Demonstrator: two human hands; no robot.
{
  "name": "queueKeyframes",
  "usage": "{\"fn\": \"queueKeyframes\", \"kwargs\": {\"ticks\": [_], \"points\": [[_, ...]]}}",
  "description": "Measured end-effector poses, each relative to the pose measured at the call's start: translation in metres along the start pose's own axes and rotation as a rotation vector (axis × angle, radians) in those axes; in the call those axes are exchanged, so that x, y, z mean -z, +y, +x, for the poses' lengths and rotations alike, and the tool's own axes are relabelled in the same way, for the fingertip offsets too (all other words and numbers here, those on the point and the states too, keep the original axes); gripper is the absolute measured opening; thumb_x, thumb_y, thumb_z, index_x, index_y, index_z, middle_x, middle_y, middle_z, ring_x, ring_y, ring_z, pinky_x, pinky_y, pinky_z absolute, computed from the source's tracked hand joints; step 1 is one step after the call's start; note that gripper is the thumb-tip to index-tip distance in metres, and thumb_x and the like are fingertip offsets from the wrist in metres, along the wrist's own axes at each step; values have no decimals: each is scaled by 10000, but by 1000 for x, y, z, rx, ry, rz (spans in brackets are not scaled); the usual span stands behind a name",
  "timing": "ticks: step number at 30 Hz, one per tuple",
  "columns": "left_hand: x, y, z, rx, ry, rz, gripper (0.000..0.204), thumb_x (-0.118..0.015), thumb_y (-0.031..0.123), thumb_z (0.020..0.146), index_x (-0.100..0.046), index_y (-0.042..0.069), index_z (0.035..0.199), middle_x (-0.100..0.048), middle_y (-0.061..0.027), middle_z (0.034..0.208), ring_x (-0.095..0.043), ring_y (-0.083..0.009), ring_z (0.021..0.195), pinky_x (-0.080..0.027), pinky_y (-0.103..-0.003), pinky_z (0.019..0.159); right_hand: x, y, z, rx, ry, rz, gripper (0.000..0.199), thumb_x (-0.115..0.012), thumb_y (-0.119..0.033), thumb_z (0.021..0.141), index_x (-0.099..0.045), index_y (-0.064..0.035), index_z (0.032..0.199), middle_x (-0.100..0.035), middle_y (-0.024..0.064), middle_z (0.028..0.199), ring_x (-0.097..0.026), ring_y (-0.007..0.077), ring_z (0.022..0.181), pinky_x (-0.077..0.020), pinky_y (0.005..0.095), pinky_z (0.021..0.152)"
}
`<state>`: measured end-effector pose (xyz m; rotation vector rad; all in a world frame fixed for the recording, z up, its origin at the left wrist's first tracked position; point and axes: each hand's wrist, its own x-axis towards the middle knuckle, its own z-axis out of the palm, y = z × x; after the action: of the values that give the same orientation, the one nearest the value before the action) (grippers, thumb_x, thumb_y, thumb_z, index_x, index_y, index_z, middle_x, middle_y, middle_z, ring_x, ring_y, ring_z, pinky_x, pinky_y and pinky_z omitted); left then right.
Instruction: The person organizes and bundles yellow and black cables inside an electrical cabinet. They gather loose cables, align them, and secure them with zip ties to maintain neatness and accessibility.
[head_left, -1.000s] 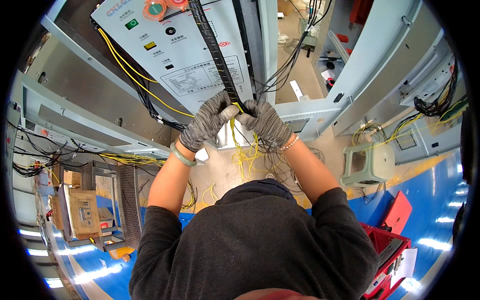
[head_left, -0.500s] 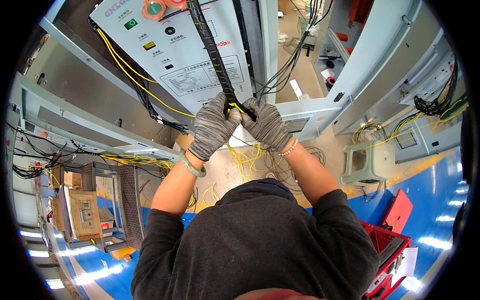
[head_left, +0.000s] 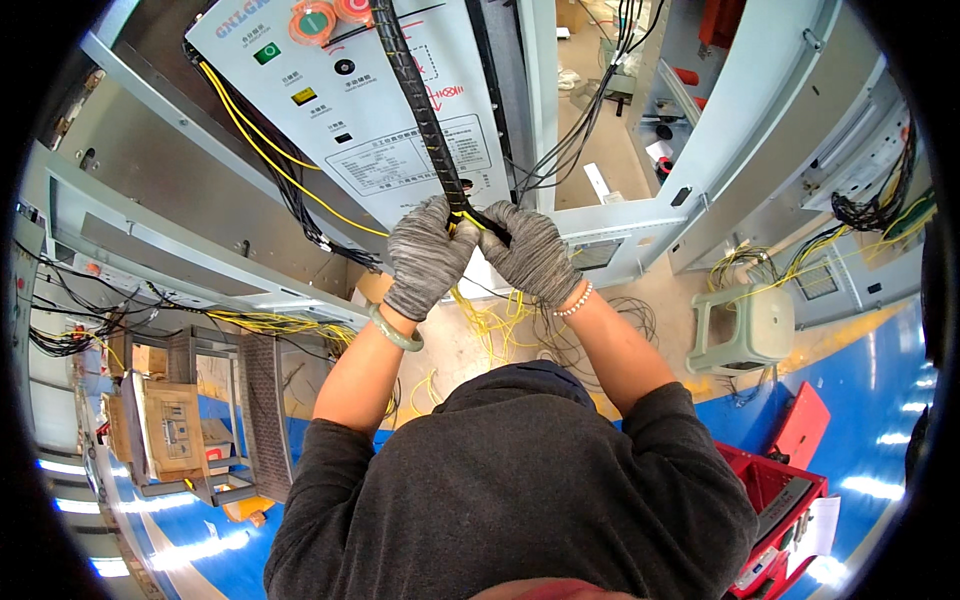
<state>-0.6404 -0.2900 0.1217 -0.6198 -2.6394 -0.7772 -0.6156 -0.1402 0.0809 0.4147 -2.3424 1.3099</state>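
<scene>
Both my hands wear grey knit gloves and meet at the lower end of a black spiral-wrapped cable bundle [head_left: 418,100] that runs down the face of a white control panel door [head_left: 340,110]. My left hand [head_left: 425,252] grips the bundle's end where yellow wires [head_left: 490,320] come out. My right hand [head_left: 530,250] holds the same end from the right side, fingers closed around the black wrap. Loose yellow wires hang below the hands toward the floor.
The panel carries an orange push button [head_left: 313,20] and a green one [head_left: 266,53]. Grey cabinet frames [head_left: 180,250] stand left and right. A pale plastic stool [head_left: 750,330], a red tool box [head_left: 780,500] and a cardboard box [head_left: 175,430] stand on the blue floor.
My hands stay on the bundle's end and have shifted only slightly; the left forearm has turned a little more upright.
</scene>
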Motion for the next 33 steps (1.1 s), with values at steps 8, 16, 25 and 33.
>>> {"fn": "queueKeyframes", "kwargs": {"ticks": [8, 16, 25, 33], "points": [[16, -37, 18, 176, -608, -864, 353, -651, 189, 755, -578, 0, 1044, -595, -46, 927, -522, -127, 875, -424, -272, 800, -1, 6, -1, 3, -67, 68, 214, -580, -246, 779, -547, -40, 824, -556, 160, 651, -549, 321, 590, -440, 380, 566], [-8, -55, 17, 202, -707, -1371, 338, -682, 222, 726, -591, 13, 975, -585, -54, 958, -535, -144, 898, -432, -275, 819, 5, -3, 1, -154, -193, 198, 311, -618, -299, 778, -551, -7, 866, -552, 121, 694, -525, 223, 616, -426, 337, 582], [7, -56, 25, 8, -690, -1132, 141, -658, 101, 721, -596, 27, 825, -583, -11, 791, -533, -104, 764, -442, -252, 743, 5, -14, 4, -193, -335, 276, 480, -653, -421, 741, -566, -20, 989, -584, 105, 748, -549, 189, 654, -450, 321, 615], [-4, -61, 28, -85, -672, -1112, 114, -629, 99, 728, -577, 38, 809, -550, 14, 760, -512, -89, 752, -430, -252, 708, 5, -1, 1, -241, -398, 535, 466, -630, -423, 768, -579, -11, 979, -559, 12, 727, -501, 97, 683, -441, 261, 627]]}}
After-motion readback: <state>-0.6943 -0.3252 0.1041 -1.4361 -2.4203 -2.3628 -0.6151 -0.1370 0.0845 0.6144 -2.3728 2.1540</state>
